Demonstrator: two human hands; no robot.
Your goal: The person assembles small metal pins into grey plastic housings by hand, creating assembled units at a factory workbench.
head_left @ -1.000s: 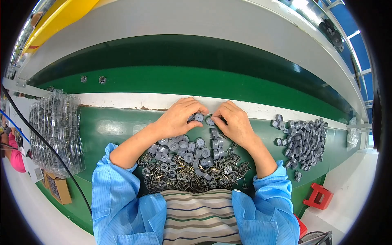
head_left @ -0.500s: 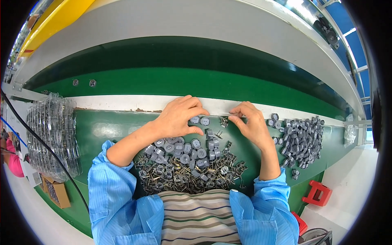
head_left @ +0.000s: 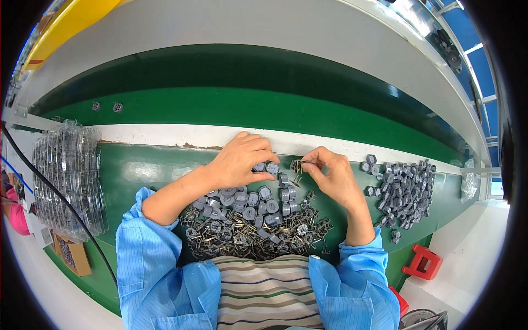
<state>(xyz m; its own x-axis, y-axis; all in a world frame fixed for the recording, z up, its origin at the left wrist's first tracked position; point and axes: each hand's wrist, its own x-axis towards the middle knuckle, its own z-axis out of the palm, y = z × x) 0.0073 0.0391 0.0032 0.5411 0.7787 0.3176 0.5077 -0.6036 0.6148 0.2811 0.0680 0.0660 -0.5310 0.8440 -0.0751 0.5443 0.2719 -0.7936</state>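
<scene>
Left hand (head_left: 240, 160): fingers curled, pinching grey round cap (head_left: 260, 166) against green table (head_left: 143, 170), just above centre pile of caps and metal clips (head_left: 253, 228). Right hand (head_left: 333, 179): thumb and forefinger pinching small metal clip (head_left: 297, 165), held just beside left hand. Second heap of grey caps (head_left: 404, 187) right of right hand. Stack of clear trays (head_left: 69, 176) at far left.
</scene>
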